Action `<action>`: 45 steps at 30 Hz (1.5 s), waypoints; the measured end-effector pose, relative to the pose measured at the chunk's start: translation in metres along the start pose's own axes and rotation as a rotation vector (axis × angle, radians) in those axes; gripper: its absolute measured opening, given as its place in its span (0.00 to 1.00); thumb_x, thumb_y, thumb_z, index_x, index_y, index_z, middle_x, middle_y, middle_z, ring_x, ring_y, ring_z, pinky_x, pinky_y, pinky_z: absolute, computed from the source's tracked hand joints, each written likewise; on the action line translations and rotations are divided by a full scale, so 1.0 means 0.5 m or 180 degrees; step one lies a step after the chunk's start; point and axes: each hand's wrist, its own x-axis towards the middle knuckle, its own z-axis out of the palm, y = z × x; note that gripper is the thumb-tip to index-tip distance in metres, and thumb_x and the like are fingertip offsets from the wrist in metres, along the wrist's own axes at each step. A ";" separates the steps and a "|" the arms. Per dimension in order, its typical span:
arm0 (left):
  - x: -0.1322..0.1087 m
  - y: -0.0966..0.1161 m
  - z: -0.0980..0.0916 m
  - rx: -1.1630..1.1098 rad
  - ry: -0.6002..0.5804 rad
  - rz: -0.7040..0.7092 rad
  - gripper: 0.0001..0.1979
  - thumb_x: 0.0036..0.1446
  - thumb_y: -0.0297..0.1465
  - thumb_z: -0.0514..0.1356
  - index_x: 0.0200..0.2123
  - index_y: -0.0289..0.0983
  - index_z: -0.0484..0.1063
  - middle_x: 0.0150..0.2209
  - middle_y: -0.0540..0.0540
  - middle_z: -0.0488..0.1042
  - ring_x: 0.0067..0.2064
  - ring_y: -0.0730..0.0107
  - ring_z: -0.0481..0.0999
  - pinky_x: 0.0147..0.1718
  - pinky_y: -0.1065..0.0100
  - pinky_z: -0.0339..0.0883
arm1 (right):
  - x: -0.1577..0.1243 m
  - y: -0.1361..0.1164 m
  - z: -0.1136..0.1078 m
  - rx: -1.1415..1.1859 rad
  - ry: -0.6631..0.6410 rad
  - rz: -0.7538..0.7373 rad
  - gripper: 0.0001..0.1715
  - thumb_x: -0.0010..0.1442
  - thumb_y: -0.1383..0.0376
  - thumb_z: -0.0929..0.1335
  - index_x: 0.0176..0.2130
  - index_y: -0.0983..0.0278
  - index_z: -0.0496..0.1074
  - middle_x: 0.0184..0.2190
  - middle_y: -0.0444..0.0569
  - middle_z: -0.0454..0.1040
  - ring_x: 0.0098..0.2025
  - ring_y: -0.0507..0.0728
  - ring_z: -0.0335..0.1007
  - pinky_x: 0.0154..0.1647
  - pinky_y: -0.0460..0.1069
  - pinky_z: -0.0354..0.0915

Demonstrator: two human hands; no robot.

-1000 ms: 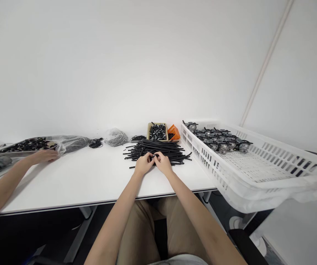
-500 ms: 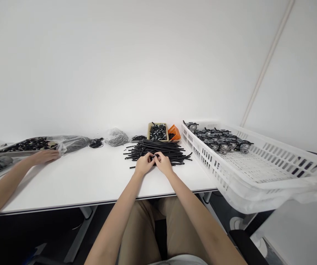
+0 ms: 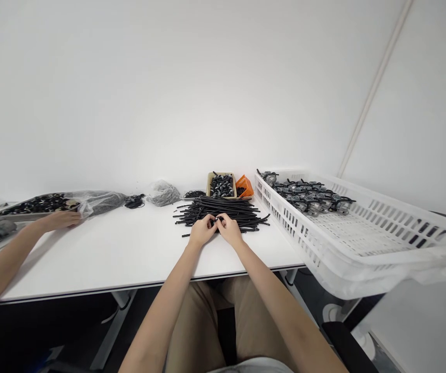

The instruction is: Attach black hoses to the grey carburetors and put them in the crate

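Centre of a white laminate worktop [image 3: 129, 254]: a loose heap of thin black tubes [image 3: 223, 210], lying roughly side by side, ends ragged. The person's left hand [image 3: 203, 231] and right hand [image 3: 231, 230] are together at the heap's near edge, fingers closed from both sides on a small dark piece [image 3: 218, 219]. The fingers hide most of it, so its shape cannot be told.

The tubes look light, flexible and springy, likely to roll or slide against each other; a single tube seems best taken near its end, clear of the heap. The small piece looks fiddly, suited to a fingertip pinch.

Just beyond the heap: a tan tray [image 3: 209, 185] of grey-and-black fittings [image 3: 222, 186], and an orange mesh scoop [image 3: 245, 187] beside it. Nearer the hands, on the right, a white slotted plastic crate [image 3: 285, 228] holds grey units with black tube loops [image 3: 308, 201].

Far left, a co-worker's hand [image 3: 61, 220] rests against a clear plastic bag [image 3: 102, 202] of dark parts. A clear bag of grey bits [image 3: 164, 194] sits between.
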 end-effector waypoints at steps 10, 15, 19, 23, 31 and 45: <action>-0.001 0.003 0.000 -0.0014 0.0009 -0.0019 0.13 0.58 0.41 0.56 0.38 0.40 0.73 0.20 0.53 0.70 0.23 0.71 0.69 0.26 0.71 0.54 | 0.000 0.000 -0.002 -0.0045 -0.0006 0.0006 0.13 0.62 0.60 0.63 0.42 0.59 0.73 0.19 0.39 0.67 0.22 0.52 0.62 0.26 0.45 0.54; 0.000 0.004 -0.001 -0.0011 -0.0003 0.0004 0.13 0.59 0.41 0.56 0.38 0.39 0.73 0.20 0.53 0.70 0.23 0.70 0.69 0.25 0.71 0.54 | 0.000 -0.002 -0.003 -0.0069 0.0005 0.0013 0.12 0.62 0.60 0.63 0.42 0.59 0.73 0.19 0.39 0.67 0.22 0.52 0.62 0.27 0.45 0.54; 0.000 0.003 0.000 0.0004 -0.0005 0.0010 0.12 0.59 0.41 0.56 0.38 0.40 0.73 0.21 0.53 0.70 0.24 0.70 0.70 0.26 0.71 0.54 | 0.000 0.000 -0.001 -0.0072 0.0000 0.0014 0.12 0.62 0.60 0.63 0.42 0.59 0.73 0.19 0.39 0.67 0.22 0.52 0.62 0.27 0.45 0.54; -0.001 0.004 -0.001 0.0004 -0.0003 0.0000 0.12 0.59 0.41 0.56 0.38 0.40 0.73 0.20 0.53 0.70 0.23 0.70 0.69 0.25 0.71 0.54 | 0.001 0.002 0.000 -0.0031 0.0002 0.0013 0.12 0.62 0.60 0.63 0.41 0.60 0.73 0.18 0.39 0.66 0.22 0.52 0.61 0.27 0.44 0.53; -0.002 0.009 -0.004 -0.0017 -0.0007 -0.0014 0.12 0.58 0.41 0.56 0.36 0.39 0.72 0.20 0.53 0.69 0.23 0.70 0.69 0.25 0.71 0.53 | 0.002 0.000 -0.001 -0.0046 0.0020 0.0054 0.11 0.61 0.60 0.63 0.39 0.61 0.73 0.18 0.39 0.65 0.22 0.52 0.61 0.27 0.45 0.53; 0.000 0.002 0.000 0.0029 -0.0035 -0.0019 0.12 0.59 0.41 0.56 0.38 0.40 0.72 0.21 0.52 0.70 0.24 0.70 0.70 0.26 0.71 0.54 | 0.002 0.000 -0.002 -0.0059 0.0027 0.0063 0.11 0.61 0.60 0.63 0.39 0.60 0.73 0.18 0.39 0.66 0.22 0.52 0.62 0.27 0.45 0.53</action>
